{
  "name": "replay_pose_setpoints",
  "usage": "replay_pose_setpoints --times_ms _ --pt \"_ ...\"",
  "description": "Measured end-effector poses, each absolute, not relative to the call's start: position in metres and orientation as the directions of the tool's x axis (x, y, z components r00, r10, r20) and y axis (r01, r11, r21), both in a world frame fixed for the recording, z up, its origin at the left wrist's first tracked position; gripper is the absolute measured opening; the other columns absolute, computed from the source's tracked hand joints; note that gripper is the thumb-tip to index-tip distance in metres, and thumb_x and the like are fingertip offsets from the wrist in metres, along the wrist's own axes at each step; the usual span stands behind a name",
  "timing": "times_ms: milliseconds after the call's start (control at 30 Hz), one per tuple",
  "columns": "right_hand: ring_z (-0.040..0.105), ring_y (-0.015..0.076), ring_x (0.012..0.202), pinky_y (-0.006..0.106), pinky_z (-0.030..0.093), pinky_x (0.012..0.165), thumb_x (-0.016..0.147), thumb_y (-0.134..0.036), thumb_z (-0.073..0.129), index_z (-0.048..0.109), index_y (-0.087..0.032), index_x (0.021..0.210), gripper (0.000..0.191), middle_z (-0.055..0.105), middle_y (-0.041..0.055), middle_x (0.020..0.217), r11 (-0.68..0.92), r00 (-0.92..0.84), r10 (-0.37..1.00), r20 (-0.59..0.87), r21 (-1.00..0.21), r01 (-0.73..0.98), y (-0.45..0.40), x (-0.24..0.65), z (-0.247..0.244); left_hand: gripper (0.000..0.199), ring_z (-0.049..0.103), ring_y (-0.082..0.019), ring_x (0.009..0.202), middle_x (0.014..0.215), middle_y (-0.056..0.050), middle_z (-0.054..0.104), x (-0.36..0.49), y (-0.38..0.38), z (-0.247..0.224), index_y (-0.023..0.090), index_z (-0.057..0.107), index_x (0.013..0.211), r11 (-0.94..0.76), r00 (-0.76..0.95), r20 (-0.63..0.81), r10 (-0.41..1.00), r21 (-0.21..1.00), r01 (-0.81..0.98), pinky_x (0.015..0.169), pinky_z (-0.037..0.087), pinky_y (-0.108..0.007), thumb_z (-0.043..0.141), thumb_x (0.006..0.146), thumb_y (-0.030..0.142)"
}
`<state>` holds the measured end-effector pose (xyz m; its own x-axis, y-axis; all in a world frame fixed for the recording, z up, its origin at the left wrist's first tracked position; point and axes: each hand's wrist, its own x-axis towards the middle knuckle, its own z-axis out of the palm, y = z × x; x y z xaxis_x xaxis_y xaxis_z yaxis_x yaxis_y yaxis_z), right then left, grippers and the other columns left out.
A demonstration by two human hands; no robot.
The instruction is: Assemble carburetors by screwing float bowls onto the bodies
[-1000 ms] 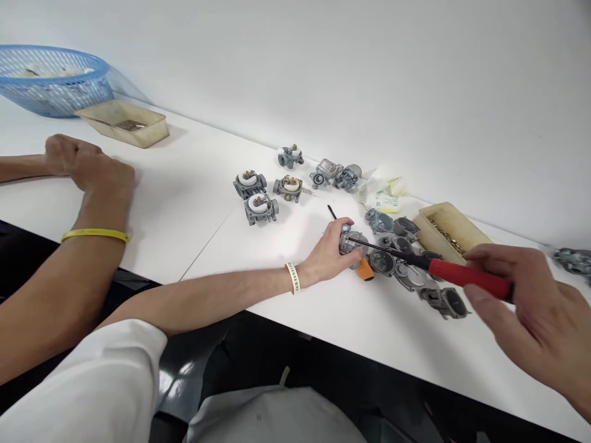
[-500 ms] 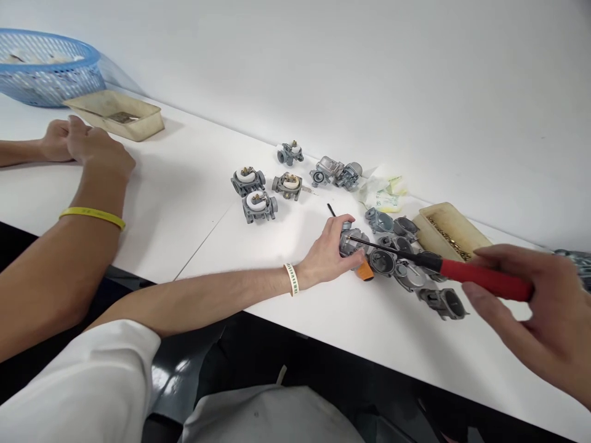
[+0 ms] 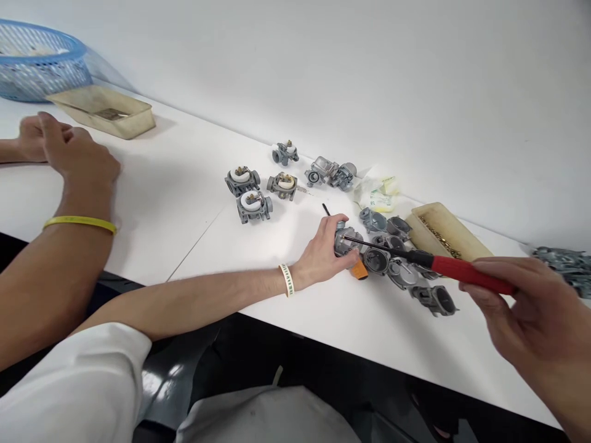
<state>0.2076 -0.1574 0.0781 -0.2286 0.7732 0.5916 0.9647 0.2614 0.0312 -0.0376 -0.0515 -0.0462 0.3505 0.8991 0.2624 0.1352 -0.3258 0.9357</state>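
Bench: white table (image 3: 194, 203) against a plain white wall, we're seated at it
Left hand (image 3: 323, 251): fingers wrapped round the carburetor body (image 3: 347, 241), pinning it on the table
Right hand (image 3: 535, 311): fingers closed on the red screwdriver (image 3: 466, 272), tip at the carb
Tip for us: probably keep the shaft in line with the screw, press down firmly
Around: loose float bowls (image 3: 401, 271), tray of brass screws (image 3: 446, 237), four finished carbs (image 3: 252, 206)
Far left: a co-worker's hands (image 3: 69, 157), blue basket (image 3: 44, 61)
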Motion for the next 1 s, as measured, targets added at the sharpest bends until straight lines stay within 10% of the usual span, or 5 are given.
replay_pose_setpoints --times_ms 167,367,567,833,1000 --pt "0.041 0.0109 0.037 0.023 0.026 0.042 0.103 -0.028 0.038 0.054 -0.025 0.087 0.023 0.038 -0.0058 0.043 0.292 -0.334 0.733 0.593 0.17 0.941 -0.15 0.199 0.084 0.059 0.058 -0.023 0.101 0.131 -0.011 0.045 -0.037 -0.052 -0.046 0.025 0.037 0.136 -0.342 0.345 0.283 0.895 0.932 0.123 0.091 0.052 -0.042 0.067 0.087 0.041" --pt "0.065 0.0151 0.061 0.022 0.042 0.044 0.095 -0.05 0.048 0.052 -0.025 0.113 0.031 0.072 0.0039 0.097 0.333 -0.3 0.835 0.461 0.012 0.943 -0.15 0.195 0.093 0.056 0.057 -0.023 0.103 0.132 -0.012 0.046 -0.038 -0.051 -0.042 0.024 0.036 0.135 -0.308 0.324 0.258 0.91 0.945 0.113 0.092 0.052 -0.042 0.064 0.089 0.04" --pt "0.035 0.012 0.037 0.023 0.02 0.043 0.103 -0.035 0.04 0.054 -0.021 0.079 0.031 0.033 -0.0046 0.041 0.21 -0.388 0.686 0.615 0.343 0.915 -0.144 0.189 0.095 0.056 0.058 -0.024 0.102 0.129 -0.012 0.046 -0.037 -0.052 -0.044 0.024 0.037 0.135 -0.308 0.326 0.256 0.91 0.944 0.119 0.09 0.053 -0.044 0.065 0.088 0.039" --pt "0.063 0.0147 0.059 0.023 0.044 0.05 0.092 -0.065 0.049 0.053 -0.024 0.114 0.046 0.071 0.0035 0.093 0.344 -0.32 0.86 0.398 0.01 0.939 -0.141 0.189 0.102 0.056 0.057 -0.022 0.099 0.13 -0.012 0.046 -0.038 -0.05 -0.045 0.024 0.037 0.135 -0.307 0.315 0.261 0.913 0.946 0.107 0.088 0.052 -0.042 0.064 0.088 0.038" --pt "0.043 0.0146 0.035 0.023 0.028 0.042 0.099 -0.06 0.039 0.054 -0.025 0.084 0.041 0.046 -0.0053 0.044 0.192 -0.251 0.794 0.553 0.164 0.968 -0.138 0.179 0.095 0.056 0.057 -0.023 0.102 0.133 -0.013 0.045 -0.037 -0.05 -0.045 0.023 0.037 0.135 -0.286 0.308 0.242 0.92 0.952 0.108 0.091 0.051 -0.043 0.065 0.088 0.038"
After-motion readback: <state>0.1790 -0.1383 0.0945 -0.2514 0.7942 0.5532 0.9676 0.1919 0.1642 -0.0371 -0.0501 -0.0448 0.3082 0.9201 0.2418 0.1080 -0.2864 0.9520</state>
